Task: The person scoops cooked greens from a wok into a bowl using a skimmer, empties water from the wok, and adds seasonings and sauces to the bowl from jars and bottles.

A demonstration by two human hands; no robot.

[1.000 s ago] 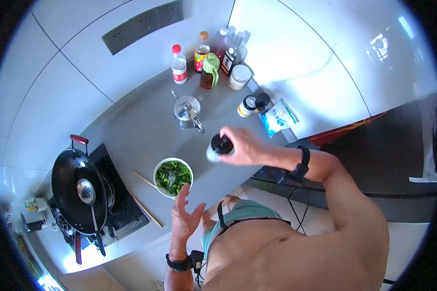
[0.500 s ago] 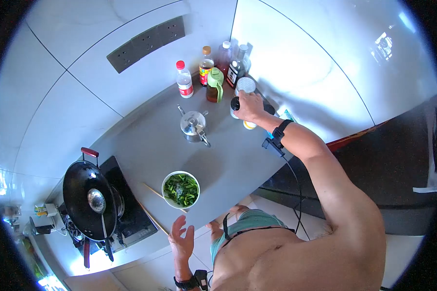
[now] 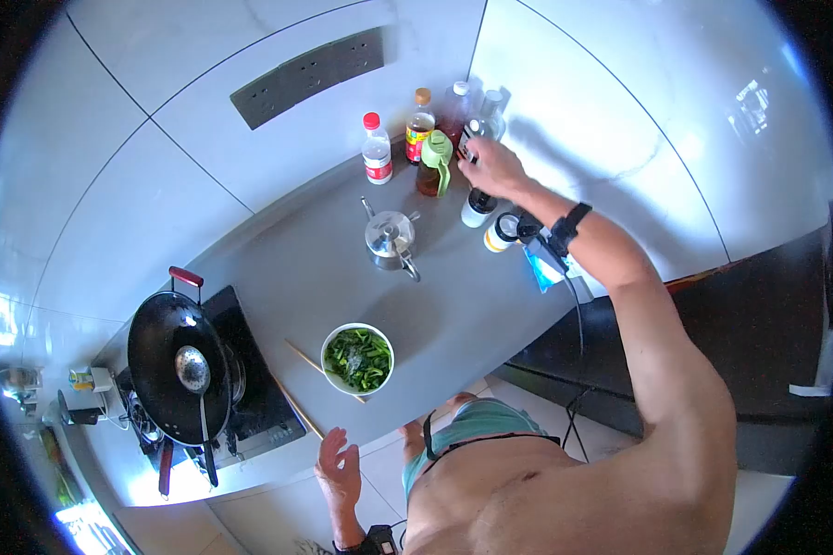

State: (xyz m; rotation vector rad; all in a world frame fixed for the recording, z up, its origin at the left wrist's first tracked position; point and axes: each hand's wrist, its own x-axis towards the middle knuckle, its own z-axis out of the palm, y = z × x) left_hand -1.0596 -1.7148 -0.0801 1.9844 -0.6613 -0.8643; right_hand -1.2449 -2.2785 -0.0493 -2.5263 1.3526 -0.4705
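Observation:
My right hand (image 3: 496, 170) is stretched over the back right corner of the counter, beside a dark bottle (image 3: 475, 130) with a white cap. Its fingers look apart, with nothing visible in them; whether they touch the bottle is hidden. Just below that hand stand a black-lidded jar (image 3: 478, 209) and a second jar with a yellow band (image 3: 502, 233). My left hand (image 3: 339, 470) hangs empty before the counter's front edge, its fingers loosely curved and apart. Nearest to it are chopsticks (image 3: 298, 407) and a white bowl (image 3: 392, 356) of chopped green leaves (image 3: 359, 360).
A metal pot with a spout (image 3: 390, 233) stands mid-counter. Behind it are a red-capped bottle (image 3: 377, 150), a sauce bottle (image 3: 420, 127) and a green-lidded jug (image 3: 434, 165). At left, a black wok (image 3: 162, 356) with a perforated ladle (image 3: 192, 370) sits over the stove (image 3: 273, 416).
My right hand has left the black-lidded jar and moved back toward the dark bottle. It now covers the spot of the grey-topped can. The view has shifted slightly; my left hand stays low.

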